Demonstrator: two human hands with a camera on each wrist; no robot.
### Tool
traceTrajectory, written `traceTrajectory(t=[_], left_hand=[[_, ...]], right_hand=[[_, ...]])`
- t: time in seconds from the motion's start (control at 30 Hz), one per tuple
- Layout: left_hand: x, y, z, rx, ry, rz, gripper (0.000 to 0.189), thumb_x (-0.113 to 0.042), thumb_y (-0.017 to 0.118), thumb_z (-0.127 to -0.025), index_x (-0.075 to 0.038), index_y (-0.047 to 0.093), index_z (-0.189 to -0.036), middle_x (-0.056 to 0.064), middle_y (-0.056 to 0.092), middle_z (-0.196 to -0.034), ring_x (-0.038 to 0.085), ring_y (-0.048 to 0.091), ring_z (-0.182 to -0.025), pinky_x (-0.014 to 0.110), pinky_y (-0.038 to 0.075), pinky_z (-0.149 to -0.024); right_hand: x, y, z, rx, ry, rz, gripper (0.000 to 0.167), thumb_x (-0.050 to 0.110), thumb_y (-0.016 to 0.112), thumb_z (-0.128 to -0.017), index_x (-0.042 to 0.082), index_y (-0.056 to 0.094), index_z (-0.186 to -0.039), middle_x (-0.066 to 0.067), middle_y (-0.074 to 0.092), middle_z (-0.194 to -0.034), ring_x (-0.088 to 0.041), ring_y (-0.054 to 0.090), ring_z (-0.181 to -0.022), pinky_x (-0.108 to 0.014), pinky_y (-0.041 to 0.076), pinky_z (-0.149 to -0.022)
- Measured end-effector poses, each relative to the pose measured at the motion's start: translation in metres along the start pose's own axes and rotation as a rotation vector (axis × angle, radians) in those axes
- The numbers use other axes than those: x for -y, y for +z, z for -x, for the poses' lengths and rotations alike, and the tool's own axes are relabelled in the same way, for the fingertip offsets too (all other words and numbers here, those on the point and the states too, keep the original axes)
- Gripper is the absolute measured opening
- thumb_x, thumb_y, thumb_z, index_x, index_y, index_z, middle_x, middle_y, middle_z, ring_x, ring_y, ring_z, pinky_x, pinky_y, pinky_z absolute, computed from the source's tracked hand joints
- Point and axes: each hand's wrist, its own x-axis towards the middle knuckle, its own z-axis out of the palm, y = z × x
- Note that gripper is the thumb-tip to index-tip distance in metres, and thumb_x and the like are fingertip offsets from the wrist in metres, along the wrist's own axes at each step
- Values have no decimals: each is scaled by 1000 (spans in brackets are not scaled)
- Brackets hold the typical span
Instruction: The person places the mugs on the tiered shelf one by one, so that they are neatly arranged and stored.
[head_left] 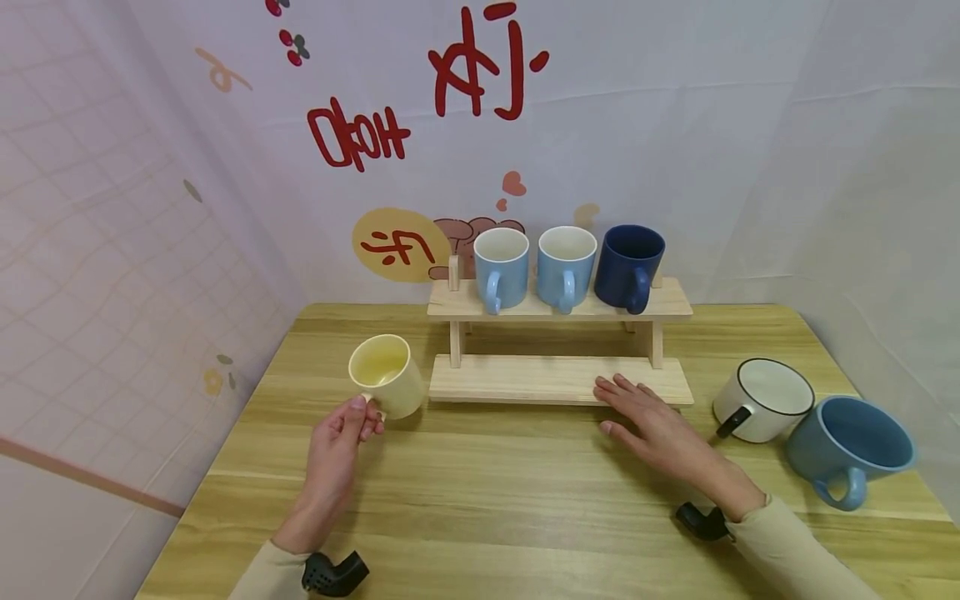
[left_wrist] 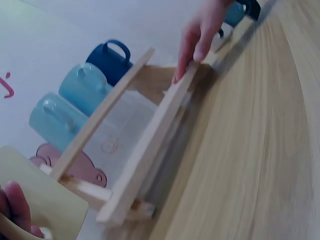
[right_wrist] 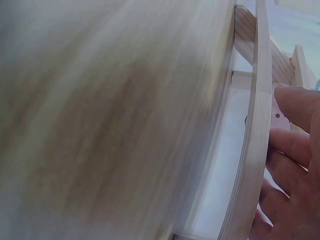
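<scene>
My left hand [head_left: 335,446] pinches the handle of a pale yellow mug [head_left: 402,385], which tilts a little to the left of the shelf. In the left wrist view the yellow mug [left_wrist: 50,195] fills the lower left corner, with fingertips [left_wrist: 18,202] inside its handle. A two-tier wooden shelf [head_left: 517,380] stands at the back of the table. On its lower board, near the right end, my right hand [head_left: 660,427] rests with fingers spread and fairly straight. The right wrist view has the right hand [right_wrist: 292,170] beside the board's front edge [right_wrist: 250,165].
Two light blue mugs [head_left: 504,279] [head_left: 558,279] and a dark blue mug [head_left: 618,275] stand on the upper board. At the right are a white mug [head_left: 761,414] with a black rim and a large blue mug [head_left: 813,446]. A printed cloth [head_left: 637,125] hangs behind the table [head_left: 495,508].
</scene>
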Motion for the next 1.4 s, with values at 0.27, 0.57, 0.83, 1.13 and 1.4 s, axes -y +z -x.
traceTrajectory(t=[0.27,0.57,0.83,1.13,1.4], left_hand=[[-10,18,3,17,-9,19,40,-19,46,-112,10,57,-87,-2,47,-69,13,60,-76,24,51,-81],[-9,35,2,42,-10,69,39,-14,46,-112,17,54,-90,-2,50,-71,12,61,-77,23,51,-81],[-7,52,1,56,-23,86,33,-13,48,-111,7,59,-87,-1,52,-72,14,61,-78,24,51,-83],[1,70,0,71,-39,111,33,-15,49,-111,4,59,-86,-1,52,-71,13,63,-79,25,51,-86],[7,85,-2,71,-52,128,31,-14,50,-110,8,59,-90,1,52,-73,16,64,-82,25,51,-88]], right_hand=[[-1,1,0,-30,-32,9,53,27,66,-103,7,54,-151,-11,45,-160,-40,34,-150,-63,27,-119],[-1,1,0,-33,-45,6,52,25,65,-104,8,53,-152,-12,46,-159,-41,34,-150,-63,28,-118],[-3,3,1,-57,-56,14,52,25,67,-103,7,55,-150,-12,47,-158,-41,36,-149,-64,29,-117],[-4,3,1,-45,-49,9,53,26,66,-103,7,54,-151,-12,45,-160,-41,34,-150,-63,27,-118],[-4,3,1,-47,-49,15,53,26,67,-103,8,54,-151,-11,46,-160,-40,35,-150,-63,28,-118]])
